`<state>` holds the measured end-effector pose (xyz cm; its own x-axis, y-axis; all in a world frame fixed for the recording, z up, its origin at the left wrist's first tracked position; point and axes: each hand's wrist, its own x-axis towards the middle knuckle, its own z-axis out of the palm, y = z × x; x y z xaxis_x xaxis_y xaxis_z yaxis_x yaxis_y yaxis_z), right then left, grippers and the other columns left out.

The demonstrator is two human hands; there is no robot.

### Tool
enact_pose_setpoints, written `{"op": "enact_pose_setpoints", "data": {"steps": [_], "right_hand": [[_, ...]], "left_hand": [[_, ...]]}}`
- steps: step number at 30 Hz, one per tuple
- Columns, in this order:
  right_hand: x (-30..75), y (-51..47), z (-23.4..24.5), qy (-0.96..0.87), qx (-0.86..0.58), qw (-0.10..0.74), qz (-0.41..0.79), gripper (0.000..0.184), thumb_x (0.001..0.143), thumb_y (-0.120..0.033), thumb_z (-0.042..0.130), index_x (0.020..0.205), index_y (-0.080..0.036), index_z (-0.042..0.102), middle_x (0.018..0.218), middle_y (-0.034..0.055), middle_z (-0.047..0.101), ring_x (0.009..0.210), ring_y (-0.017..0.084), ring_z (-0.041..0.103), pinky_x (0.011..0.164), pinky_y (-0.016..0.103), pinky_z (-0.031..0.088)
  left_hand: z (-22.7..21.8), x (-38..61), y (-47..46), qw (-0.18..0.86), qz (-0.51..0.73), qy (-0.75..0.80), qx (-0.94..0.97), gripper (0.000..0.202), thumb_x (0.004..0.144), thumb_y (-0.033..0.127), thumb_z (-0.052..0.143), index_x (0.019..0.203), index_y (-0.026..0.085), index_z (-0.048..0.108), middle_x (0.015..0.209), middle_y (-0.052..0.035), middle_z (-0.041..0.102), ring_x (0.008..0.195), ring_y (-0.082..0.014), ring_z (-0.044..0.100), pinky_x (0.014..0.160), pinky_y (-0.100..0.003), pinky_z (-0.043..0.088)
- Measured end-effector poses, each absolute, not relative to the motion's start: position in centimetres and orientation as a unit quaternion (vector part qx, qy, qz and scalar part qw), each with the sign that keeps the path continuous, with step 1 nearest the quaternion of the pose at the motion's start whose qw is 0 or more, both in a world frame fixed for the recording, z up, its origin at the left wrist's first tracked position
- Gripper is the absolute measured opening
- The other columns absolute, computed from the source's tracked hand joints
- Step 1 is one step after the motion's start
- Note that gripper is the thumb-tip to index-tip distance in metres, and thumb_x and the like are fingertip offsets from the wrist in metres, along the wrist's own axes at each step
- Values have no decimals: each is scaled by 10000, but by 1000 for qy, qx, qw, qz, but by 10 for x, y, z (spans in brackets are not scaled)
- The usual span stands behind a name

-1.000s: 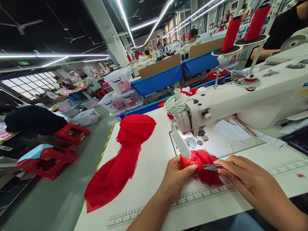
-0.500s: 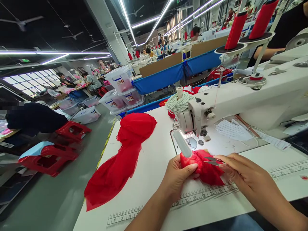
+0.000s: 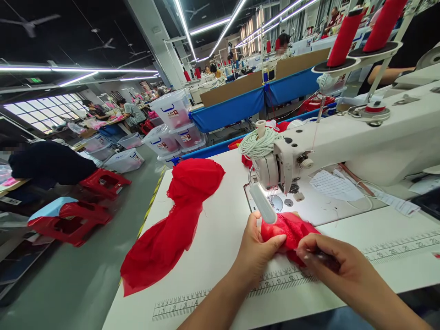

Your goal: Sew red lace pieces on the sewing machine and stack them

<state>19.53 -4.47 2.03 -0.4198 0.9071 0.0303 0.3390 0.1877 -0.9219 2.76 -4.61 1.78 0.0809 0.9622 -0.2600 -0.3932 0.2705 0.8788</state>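
Observation:
Gathered red lace fabric (image 3: 287, 231) lies on the sewing table just in front of the sewing machine (image 3: 275, 167). My left hand (image 3: 257, 250) grips its left side, thumb on top. At the fabric's right edge, my right hand (image 3: 330, 263) is closed with thumb and forefinger pinched together. Thread snips (image 3: 326, 260) are tucked in that palm, mostly hidden by the fingers. Whether the fingertips also pinch a bit of fabric or thread, I cannot tell. A longer red fabric piece (image 3: 178, 215) is spread out left of my hands.
A printed ruler scale (image 3: 268, 286) runs along the table's front. Paper slips (image 3: 337, 185) lie under the machine arm, and red thread cones (image 3: 345, 39) stand above it. Beyond the table are stacked clear bins (image 3: 172, 112), red stools (image 3: 68, 224) and seated people.
My right hand has moved left to the fabric's edge. The snips' blades, earlier pointing out over the fabric, are now drawn back into the palm. My left hand still grips the fabric.

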Motion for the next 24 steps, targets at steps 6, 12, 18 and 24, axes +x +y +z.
{"op": "enact_pose_setpoints", "data": {"steps": [6,12,18,24], "right_hand": [[215,-41,17,-810,-363,299,351,191,863,-372,563,1024,-296,632,868,3,673,737,165,631,602,234,505],[238,-18,0,-859,-370,353,18,310,910,-272,492,1204,-286,587,839,32,640,716,181,589,575,270,467],[234,-22,-6,-864,-382,329,-14,324,907,-195,478,1200,-268,595,872,43,644,722,183,546,585,284,441],[227,-25,-4,-846,-398,354,35,299,930,-204,439,1152,-284,623,874,35,647,729,182,533,598,297,432]], "left_hand": [[15,27,-45,672,520,428,309,505,619,306,823,1015,185,535,716,11,617,616,-126,566,662,-270,462],[20,25,-45,672,505,448,305,452,609,303,832,956,165,578,704,-3,638,651,-139,591,686,-272,462],[20,26,-45,672,508,445,304,456,592,305,843,952,159,602,701,-12,647,659,-151,601,691,-281,472],[23,26,-46,677,511,437,299,425,614,252,830,975,149,630,801,-53,694,732,-166,631,729,-284,493]]}}
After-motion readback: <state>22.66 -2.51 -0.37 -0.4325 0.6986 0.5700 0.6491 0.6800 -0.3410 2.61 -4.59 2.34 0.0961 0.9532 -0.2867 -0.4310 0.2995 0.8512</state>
